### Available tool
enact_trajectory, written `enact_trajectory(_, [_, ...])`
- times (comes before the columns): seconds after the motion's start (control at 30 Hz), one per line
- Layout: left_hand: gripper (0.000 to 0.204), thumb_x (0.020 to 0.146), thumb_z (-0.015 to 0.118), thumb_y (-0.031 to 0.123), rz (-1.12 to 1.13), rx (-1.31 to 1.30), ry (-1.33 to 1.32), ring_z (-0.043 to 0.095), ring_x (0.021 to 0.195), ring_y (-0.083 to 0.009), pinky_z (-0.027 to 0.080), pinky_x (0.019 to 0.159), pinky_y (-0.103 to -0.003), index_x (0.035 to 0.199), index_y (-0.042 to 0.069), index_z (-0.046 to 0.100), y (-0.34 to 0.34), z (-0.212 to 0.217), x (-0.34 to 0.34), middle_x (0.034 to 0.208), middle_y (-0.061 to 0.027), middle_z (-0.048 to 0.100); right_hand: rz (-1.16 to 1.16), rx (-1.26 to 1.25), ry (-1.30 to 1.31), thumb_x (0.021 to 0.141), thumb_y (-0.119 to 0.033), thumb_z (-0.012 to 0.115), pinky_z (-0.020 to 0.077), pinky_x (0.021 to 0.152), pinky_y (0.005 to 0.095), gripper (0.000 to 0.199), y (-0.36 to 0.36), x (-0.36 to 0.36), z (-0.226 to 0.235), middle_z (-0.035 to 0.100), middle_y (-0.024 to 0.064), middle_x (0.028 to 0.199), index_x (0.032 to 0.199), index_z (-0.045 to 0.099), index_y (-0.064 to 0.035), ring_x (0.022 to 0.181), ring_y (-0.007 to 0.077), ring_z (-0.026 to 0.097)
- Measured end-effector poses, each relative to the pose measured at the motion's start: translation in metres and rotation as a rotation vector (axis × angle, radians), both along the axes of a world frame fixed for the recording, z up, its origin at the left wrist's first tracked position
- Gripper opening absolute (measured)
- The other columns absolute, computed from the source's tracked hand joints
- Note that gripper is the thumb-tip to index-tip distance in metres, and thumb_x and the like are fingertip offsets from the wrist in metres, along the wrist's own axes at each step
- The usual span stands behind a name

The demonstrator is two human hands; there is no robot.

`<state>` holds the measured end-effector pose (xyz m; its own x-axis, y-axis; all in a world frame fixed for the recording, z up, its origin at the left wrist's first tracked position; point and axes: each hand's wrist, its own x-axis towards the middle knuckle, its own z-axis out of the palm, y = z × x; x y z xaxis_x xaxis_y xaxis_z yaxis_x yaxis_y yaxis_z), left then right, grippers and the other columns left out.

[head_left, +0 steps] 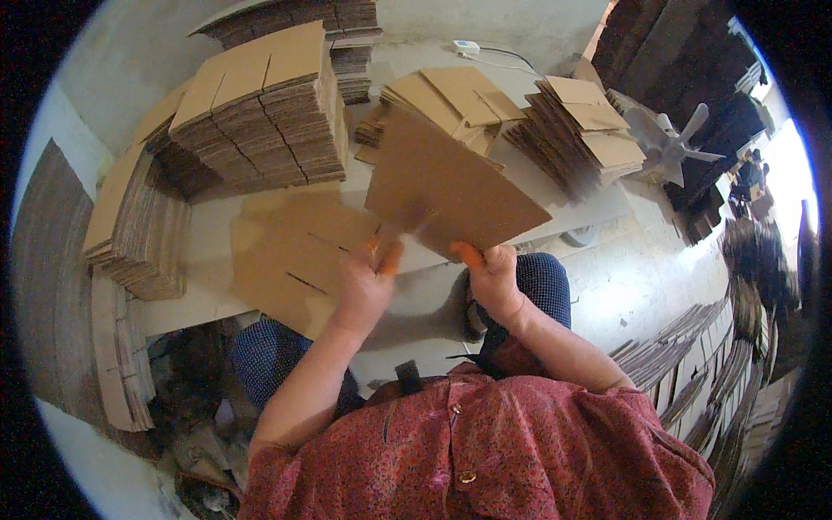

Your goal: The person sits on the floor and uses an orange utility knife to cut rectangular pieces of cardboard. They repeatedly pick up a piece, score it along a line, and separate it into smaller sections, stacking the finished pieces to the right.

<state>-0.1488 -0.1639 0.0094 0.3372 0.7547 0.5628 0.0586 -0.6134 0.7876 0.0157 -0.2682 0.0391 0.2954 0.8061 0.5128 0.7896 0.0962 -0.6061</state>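
Note:
A plain brown cardboard sheet (455,186) is held up at a tilt over the table. My right hand (496,279) pinches its lower edge, with an orange cover on a fingertip. My left hand (366,279), also with orange-covered fingertips, is just below the sheet's lower left edge. Its thumb and finger look apart, and I make out nothing between them; that spot is a little blurred. Beneath and beside my left hand, a cardboard piece with cut slots (282,234) lies on the table.
Tall stacks of slotted cardboard (260,113) stand at the back left, with another stack (143,225) nearer. Leaning cardboard piles (576,134) and a flatter pile (464,91) fill the back. A fan (680,143) is at the right. More cardboard pieces (685,355) line the floor there.

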Motion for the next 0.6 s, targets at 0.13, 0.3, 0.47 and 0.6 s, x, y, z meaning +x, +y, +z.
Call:
enact_trajectory(0.13, [0.02,0.078,0.063,0.011,-0.026,-0.144,0.049,0.06,0.067,-0.0347,0.046,0.057,-0.035,0.094,0.001,0.062,-0.012,0.019,-0.001,0.078,-0.0201,0.062,0.023,0.181,0.031,0.078,-0.001,0.059,0.0419,0.054,0.0301,0.011,0.004,0.0,-0.001,0.062,0.0097,0.074,0.087,0.062,-0.006,0.062,0.0229,0.057])
enact_trajectory(0.3, [0.021,0.079,0.063,0.012,-0.028,-0.087,0.026,0.062,0.069,-0.0295,0.047,0.06,-0.034,0.096,0.001,0.062,-0.007,0.017,0.002,0.079,-0.0186,0.063,0.126,0.212,0.14,0.078,-0.002,0.053,0.0391,0.047,0.0333,0.014,0.013,0.002,-0.002,0.061,0.009,0.074,0.085,0.062,-0.0108,0.06,0.023,0.057])
enact_trajectory(0.47, [0.021,0.079,0.061,0.01,-0.05,-0.095,0.097,0.063,0.073,-0.0298,0.048,0.064,-0.034,0.098,0.002,0.062,-0.016,0.03,0.0,0.085,-0.0183,0.064,0.101,0.021,0.017,0.081,-0.005,0.05,0.0449,0.054,0.0332,0.017,0.004,-0.005,0.017,0.063,0.0148,0.078,0.093,0.061,-0.0078,0.064,0.026,0.06])
enact_trajectory(0.6, [0.02,0.079,0.06,0.009,-0.08,-0.018,0.096,0.063,0.076,-0.0314,0.049,0.065,-0.034,0.098,0.003,0.061,-0.011,0.027,0.004,0.087,-0.0176,0.064,0.106,-0.156,0.28,0.082,-0.01,0.054,0.0458,0.056,0.0325,0.015,0.003,0.005,-0.004,0.063,0.0158,0.082,0.096,0.06,-0.0068,0.069,0.0288,0.061])
